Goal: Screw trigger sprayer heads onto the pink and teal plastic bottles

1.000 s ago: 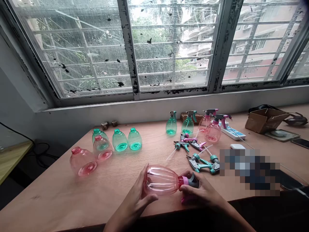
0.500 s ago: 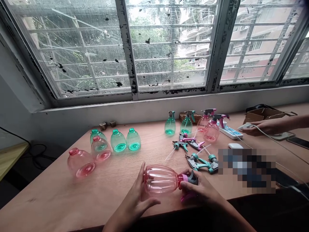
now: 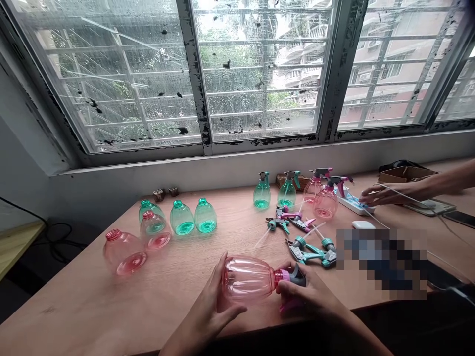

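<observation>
A pink clear spray bottle (image 3: 248, 279) lies sideways between my two hands, above the front of the table. My left hand (image 3: 208, 306) cups its base, fingers along the far side and the thumb stretched out below. At the other end, my right hand (image 3: 308, 291) is wrapped round the grey and pink trigger head (image 3: 293, 277) on the bottle's neck. Just beyond lie several loose trigger heads, some teal (image 3: 313, 252), some pink (image 3: 297, 220), with their tubes sticking out.
Green bottles (image 3: 184, 220) and pink bottles (image 3: 126, 254) without heads stand at left. Spray bottles with heads (image 3: 325, 202) stand at the back. Another person's hand (image 3: 382, 194) touches a white power strip (image 3: 356, 203). A cardboard box (image 3: 406, 174) and cables are at right.
The other person's hand has moved left onto the power strip. My hands and the spray bottle have hardly moved.
</observation>
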Motion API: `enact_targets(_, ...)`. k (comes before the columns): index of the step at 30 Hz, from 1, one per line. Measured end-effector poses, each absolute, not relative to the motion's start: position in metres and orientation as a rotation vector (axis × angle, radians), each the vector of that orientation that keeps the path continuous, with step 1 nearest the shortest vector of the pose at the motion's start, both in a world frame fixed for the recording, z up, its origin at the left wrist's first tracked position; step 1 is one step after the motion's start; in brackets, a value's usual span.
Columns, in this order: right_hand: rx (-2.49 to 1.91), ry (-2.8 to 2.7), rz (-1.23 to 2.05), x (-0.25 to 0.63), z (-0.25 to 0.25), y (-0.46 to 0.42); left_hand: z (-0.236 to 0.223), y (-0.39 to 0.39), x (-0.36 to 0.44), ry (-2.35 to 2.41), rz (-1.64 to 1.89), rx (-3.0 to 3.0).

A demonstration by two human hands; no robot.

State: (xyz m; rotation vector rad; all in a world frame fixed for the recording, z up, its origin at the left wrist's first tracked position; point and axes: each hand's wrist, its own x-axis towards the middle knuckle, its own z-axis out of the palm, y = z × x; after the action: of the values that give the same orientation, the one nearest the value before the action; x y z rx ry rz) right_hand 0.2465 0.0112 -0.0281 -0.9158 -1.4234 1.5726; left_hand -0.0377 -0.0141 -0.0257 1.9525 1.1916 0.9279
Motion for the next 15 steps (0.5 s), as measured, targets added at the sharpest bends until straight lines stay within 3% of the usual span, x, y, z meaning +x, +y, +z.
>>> enact_targets(15,-0.933,-1.414,1.564,0.2453,-0.0253,0.0107,-0.0272,-0.0156,-0.0362,1.193,0.927,1.855)
